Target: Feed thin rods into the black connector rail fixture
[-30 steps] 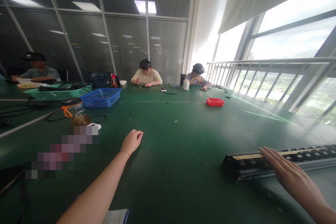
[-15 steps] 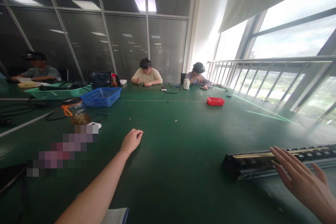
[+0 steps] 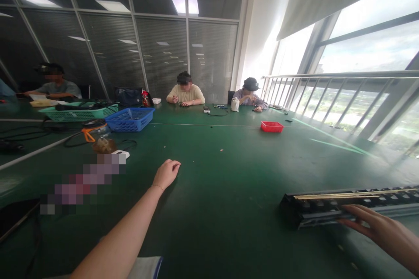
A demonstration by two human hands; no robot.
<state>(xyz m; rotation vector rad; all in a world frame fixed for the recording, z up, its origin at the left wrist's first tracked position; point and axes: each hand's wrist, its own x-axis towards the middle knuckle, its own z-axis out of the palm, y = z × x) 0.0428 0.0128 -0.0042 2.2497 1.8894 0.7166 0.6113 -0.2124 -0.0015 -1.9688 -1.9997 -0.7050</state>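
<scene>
I count two hands of my own: my left hand (image 3: pixel 166 173), curled loosely on the green desk (image 3: pixel 229 170), and my right hand (image 3: pixel 381 230), its fingers (image 3: pixel 352 220) against the near edge of one long black rail (image 3: pixel 347 205). That rail carries one thin brass-coloured strip along its top. Three other people sit at the far side of the desk. There are three baskets or trays: one blue basket (image 3: pixel 130 119), one green basket (image 3: pixel 77 113) and one small red tray (image 3: pixel 271 127). One white jug (image 3: pixel 234 104) stands near the people. Two ceiling lights are lit overhead.
</scene>
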